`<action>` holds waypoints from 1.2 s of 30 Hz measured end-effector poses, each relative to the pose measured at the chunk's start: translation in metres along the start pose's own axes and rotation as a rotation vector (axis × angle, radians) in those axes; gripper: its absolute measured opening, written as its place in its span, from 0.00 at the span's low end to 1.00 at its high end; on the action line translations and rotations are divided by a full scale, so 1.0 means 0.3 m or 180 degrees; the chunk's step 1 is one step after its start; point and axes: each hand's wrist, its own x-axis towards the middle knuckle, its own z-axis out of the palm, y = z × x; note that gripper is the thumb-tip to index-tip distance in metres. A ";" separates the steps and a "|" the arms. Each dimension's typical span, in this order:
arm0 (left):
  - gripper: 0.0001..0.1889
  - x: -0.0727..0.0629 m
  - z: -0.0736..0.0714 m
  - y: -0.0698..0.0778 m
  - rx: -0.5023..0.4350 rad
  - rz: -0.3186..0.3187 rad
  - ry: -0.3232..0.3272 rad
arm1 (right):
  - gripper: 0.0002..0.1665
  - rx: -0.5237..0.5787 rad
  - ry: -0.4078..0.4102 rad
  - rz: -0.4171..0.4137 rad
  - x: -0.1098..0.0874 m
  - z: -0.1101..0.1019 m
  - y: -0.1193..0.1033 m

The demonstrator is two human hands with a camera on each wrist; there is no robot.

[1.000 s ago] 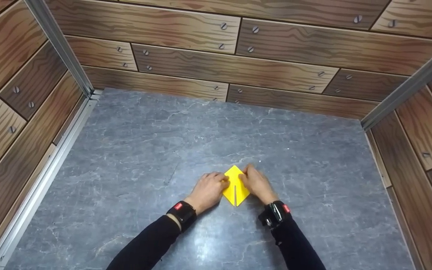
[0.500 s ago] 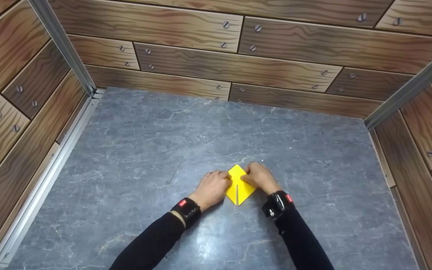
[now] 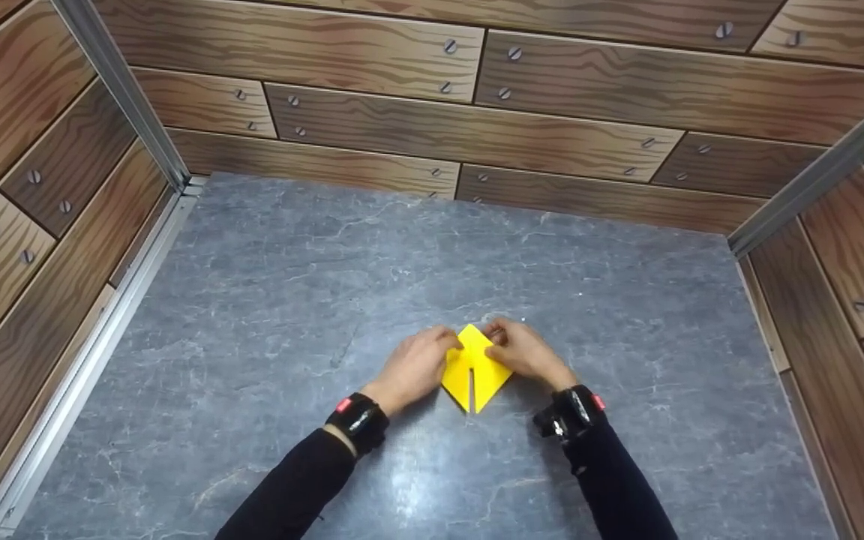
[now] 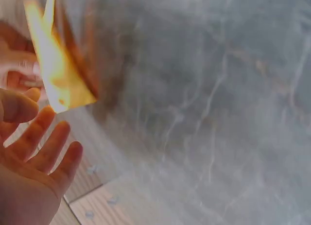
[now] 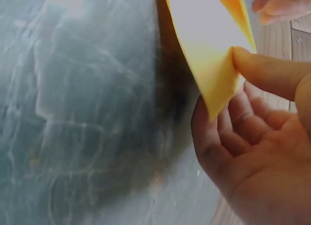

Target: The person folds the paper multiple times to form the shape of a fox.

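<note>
A folded yellow sheet of paper (image 3: 486, 381), kite-shaped with a slit running up from its near point, is between my two hands. My left hand (image 3: 412, 369) holds its left edge, thumb on top. On the opposite edge my right hand (image 3: 528, 354) pinches the paper. The right wrist view shows the right thumb (image 5: 267, 72) on the upper face of the paper (image 5: 206, 50), with fingers beneath. In the left wrist view the paper (image 4: 60, 77) stands tilted off the surface, slightly blurred, and the outer left fingers (image 4: 53, 147) are spread.
The grey marbled tabletop (image 3: 312, 285) surrounds the hands. Wood-patterned panels (image 3: 372, 120) enclose it at the back and both sides, with metal rails (image 3: 128, 105) at the corners. Black bands with cameras (image 3: 578, 412) sit on both wrists.
The paper has lifted and bent slightly, and its slit has spread wider. My right hand has shifted a little outward; the left wrist has moved slightly left.
</note>
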 end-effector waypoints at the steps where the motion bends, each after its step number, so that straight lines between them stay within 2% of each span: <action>1: 0.15 0.001 -0.013 -0.004 -0.0138 -0.0063 0.0066 | 0.16 0.0030 0.0018 -0.0039 -0.003 -0.009 -0.001; 5: 0.17 0.003 -0.050 -0.017 -0.0472 -0.0275 0.0333 | 0.11 0.0206 0.0231 -0.0172 -0.017 -0.045 -0.017; 9: 0.20 0.002 -0.069 -0.029 -0.0621 -0.0409 0.0545 | 0.08 0.0309 0.0573 -0.0343 -0.028 -0.079 -0.039; 13: 0.25 -0.004 -0.075 -0.038 -0.0646 -0.0480 0.0689 | 0.06 0.0195 0.0957 -0.0466 -0.032 -0.099 -0.062; 17: 0.28 -0.009 -0.072 -0.044 -0.0595 -0.0436 0.0802 | 0.04 0.0087 0.1352 -0.0664 -0.032 -0.100 -0.075; 22: 0.28 -0.012 -0.066 -0.046 -0.0595 -0.0357 0.0907 | 0.06 -0.0234 0.1808 -0.1146 -0.029 -0.079 -0.072; 28: 0.29 -0.012 -0.060 -0.047 -0.0551 -0.0385 0.0985 | 0.10 -0.0900 0.2269 -0.1789 -0.029 -0.043 -0.054; 32: 0.30 -0.012 -0.054 -0.048 -0.0478 -0.0364 0.0995 | 0.11 -0.1392 0.2331 -0.2058 -0.038 -0.021 -0.036; 34: 0.31 -0.014 -0.051 -0.049 -0.0419 -0.0285 0.0966 | 0.13 -0.1511 0.2196 -0.2179 -0.045 -0.011 -0.025; 36: 0.31 -0.017 -0.049 -0.052 -0.0361 -0.0179 0.0852 | 0.14 -0.1553 0.2005 -0.2262 -0.054 -0.002 -0.015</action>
